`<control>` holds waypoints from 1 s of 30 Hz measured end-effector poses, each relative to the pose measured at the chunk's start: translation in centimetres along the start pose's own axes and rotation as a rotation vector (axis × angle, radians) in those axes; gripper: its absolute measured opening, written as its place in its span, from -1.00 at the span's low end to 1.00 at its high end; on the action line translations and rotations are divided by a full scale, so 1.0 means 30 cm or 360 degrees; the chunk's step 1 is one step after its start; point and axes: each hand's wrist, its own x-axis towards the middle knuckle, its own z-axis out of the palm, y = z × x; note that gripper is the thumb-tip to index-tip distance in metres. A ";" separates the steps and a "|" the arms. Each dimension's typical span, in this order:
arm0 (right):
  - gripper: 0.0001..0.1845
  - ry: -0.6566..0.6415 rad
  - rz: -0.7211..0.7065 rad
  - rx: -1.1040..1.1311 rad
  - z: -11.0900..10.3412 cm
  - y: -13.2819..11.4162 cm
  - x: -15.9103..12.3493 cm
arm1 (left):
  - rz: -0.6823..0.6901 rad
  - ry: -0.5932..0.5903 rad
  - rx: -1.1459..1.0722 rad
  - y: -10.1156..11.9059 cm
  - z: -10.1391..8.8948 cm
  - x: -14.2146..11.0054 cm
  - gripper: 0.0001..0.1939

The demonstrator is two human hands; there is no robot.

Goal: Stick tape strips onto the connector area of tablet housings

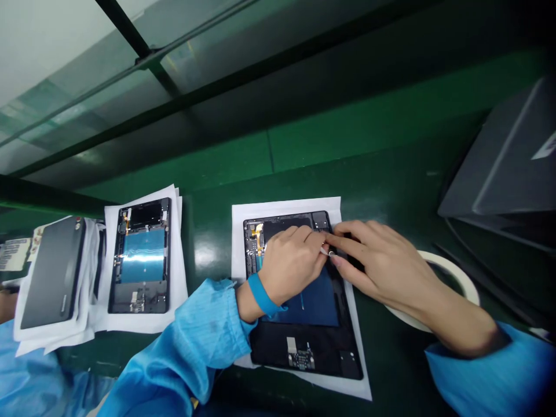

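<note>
An opened tablet chassis (pixel 313 341) with a blue panel inside lies on a white sheet (pixel 282 207) in front of me. My left hand (pixel 292 263) rests over its upper middle, fingers pinched together. My right hand (pixel 382 260) meets it from the right, and both sets of fingertips close on a small pale strip or part (pixel 325 250) near the chassis's top right. What the piece is stays too small to tell. A blue band circles my left wrist.
A second opened chassis (pixel 141 258) lies on white sheets to the left, beside a closed grey tablet (pixel 54 272) on a paper stack. A white tape roll (pixel 452 272) sits under my right forearm. A dark grey case (pixel 508 168) stands at right on the green bench.
</note>
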 end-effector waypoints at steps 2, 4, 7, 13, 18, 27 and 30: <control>-0.58 0.0005 -0.0001 -0.0020 -0.001 0.001 0.001 | -0.0040 -0.0022 -0.0061 -0.003 0.000 0.003 -0.85; -0.59 0.0018 -0.0024 -0.0042 -0.001 0.002 0.002 | -0.0096 -0.0049 -0.0116 -0.007 -0.003 0.005 -0.86; -0.60 0.0042 -0.0059 -0.0087 0.000 0.002 0.002 | -0.0176 -0.0068 -0.0168 -0.012 -0.006 0.006 -0.88; -0.61 0.0034 -0.0104 -0.0206 -0.013 -0.016 0.004 | -0.0201 -0.0047 -0.0227 -0.013 -0.007 0.012 -0.87; -0.59 -0.0007 -0.0108 -0.0257 -0.018 -0.027 0.003 | -0.0155 -0.0052 -0.0209 -0.021 -0.011 0.015 -0.86; -0.62 0.0087 -0.0158 -0.0206 -0.021 -0.020 0.001 | -0.0107 -0.0088 -0.0199 -0.040 -0.016 0.011 -0.81; -0.61 0.0019 -0.0135 -0.0226 -0.027 -0.027 0.000 | -0.0100 -0.0126 -0.0228 -0.047 -0.020 0.018 -0.81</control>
